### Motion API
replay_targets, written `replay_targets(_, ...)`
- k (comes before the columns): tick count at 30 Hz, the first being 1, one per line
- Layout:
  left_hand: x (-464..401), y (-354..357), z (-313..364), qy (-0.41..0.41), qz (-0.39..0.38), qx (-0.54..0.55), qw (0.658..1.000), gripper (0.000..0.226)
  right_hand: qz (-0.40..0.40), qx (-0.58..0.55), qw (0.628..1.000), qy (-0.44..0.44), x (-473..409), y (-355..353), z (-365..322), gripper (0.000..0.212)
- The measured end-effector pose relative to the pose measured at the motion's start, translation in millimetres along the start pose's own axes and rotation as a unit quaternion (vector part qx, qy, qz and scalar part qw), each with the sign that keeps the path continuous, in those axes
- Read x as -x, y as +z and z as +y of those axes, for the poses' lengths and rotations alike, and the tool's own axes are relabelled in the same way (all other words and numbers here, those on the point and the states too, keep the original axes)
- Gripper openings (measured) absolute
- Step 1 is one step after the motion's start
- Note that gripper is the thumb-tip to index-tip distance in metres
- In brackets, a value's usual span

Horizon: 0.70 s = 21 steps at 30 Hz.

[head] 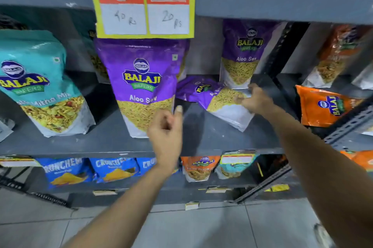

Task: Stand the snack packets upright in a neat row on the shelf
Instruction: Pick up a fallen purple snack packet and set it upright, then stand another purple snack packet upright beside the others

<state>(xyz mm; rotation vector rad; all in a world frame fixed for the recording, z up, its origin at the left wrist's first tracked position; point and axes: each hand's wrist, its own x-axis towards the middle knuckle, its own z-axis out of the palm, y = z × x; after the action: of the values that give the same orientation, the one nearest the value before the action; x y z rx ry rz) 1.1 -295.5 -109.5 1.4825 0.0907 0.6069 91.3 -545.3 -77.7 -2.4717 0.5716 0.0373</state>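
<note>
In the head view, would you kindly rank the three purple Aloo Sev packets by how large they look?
1. Front upright packet, though it is nearest the camera.
2. Rear upright packet.
3. Fallen packet under the right hand; foreshortened and partly covered, so its rank against the rear one is unsure.

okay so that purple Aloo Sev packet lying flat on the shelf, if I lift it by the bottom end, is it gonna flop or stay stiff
The fallen purple packet looks like a soft film pouch, so it will probably sag when the right hand lifts it by one end. Its loose sev filling would likely slide toward the lower end. Its glossy film may be a little slippery. The upright purple packet suggests it can stand on its base.
</note>
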Motion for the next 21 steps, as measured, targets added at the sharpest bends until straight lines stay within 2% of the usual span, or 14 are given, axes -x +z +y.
replay_targets(2,16,38,-6,-0.140,-0.049,0.011,0.989,0.036,-0.051,0.004,0.998,-0.021,0,-11,0,0.082)
replay_targets(4,15,73,-16,-0.321,-0.093,0.032,0.942,0.037,-0.112,-0.018,0.993,-0.029,3,-20,1,0.075)
replay_targets(6,6,100,-27,-0.405,-0.092,0.036,0.909,0.050,-0.217,-0.039,0.975,-0.010,10,-26,6,0.064)
replay_targets(8,-1,115,-34,-0.426,-0.065,-0.005,0.902,0.069,-0.291,-0.081,0.953,0.005,8,-24,17,0.040)
replay_targets(10,-7,123,-36,-0.426,-0.047,-0.045,0.902,0.070,-0.300,-0.171,0.938,0.013,3,-17,25,0.017)
replay_targets(11,-9,126,-39,-0.428,-0.048,-0.043,0.901,0.065,-0.288,-0.221,0.931,0.023,0,-12,27,0.018)
replay_targets(15,-3,123,-39,-0.435,-0.026,0.026,0.900,0.030,-0.268,-0.371,0.883,0.105,1,12,36,0.049)
replay_targets(18,19,107,-30,-0.435,-0.061,0.124,0.890,0.022,-0.244,-0.429,0.863,0.103,20,21,53,0.050)
replay_targets(21,40,87,-14,-0.390,-0.109,0.207,0.891,0.027,-0.233,-0.497,0.835,0.039,50,15,66,0.035)
